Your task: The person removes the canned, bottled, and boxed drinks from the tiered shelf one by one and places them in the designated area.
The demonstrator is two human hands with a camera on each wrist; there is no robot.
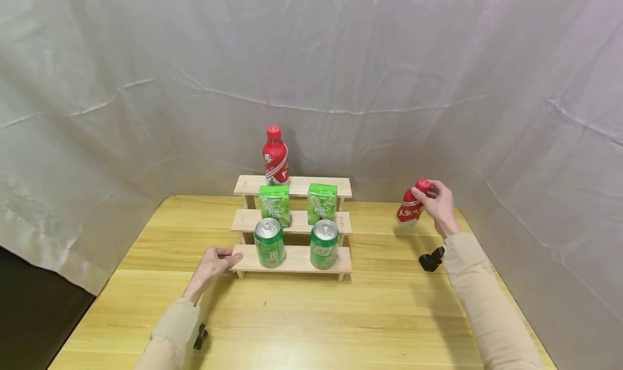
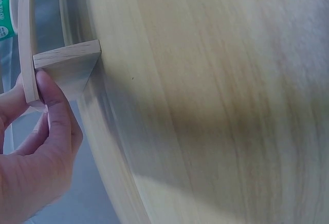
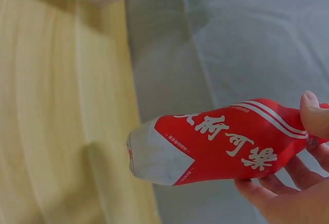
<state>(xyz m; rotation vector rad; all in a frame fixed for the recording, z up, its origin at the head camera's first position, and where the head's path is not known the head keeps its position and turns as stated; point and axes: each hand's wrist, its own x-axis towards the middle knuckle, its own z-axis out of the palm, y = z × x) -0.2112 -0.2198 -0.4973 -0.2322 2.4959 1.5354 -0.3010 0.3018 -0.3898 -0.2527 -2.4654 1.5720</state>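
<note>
A red bottle [image 1: 410, 209] hangs tilted above the surface [image 1: 389, 305], right of the wooden rack [image 1: 299, 185], its neck pinched in the right hand [image 1: 441, 203]. The left hand [image 1: 212, 266] grips the bottom tier [image 1: 298, 259] at its left end. Looks like the carrying step; setting down would call for righting the bottle first.

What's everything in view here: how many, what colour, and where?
Wooden table: 1, yellow, foreground
Three-tier wooden stand: 1, pale, on table
Capped bottles: 2, red and white, one on top tier, one raised right
Boxy cartons: 2, green, middle tier
Drink cans: 2, green and silver, bottom tier
Draped cloth: count unclear, pale grey, behind
Dark patch: 1, black, lower left, unidentifiable
Cloth sleeves: 2, beige, both forearms
Small devices: 2, black, beside the sleeves
Left hand: 1, bare, gripping bottom tier's left end
Right hand: 1, bare, holding raised bottle's top
</note>
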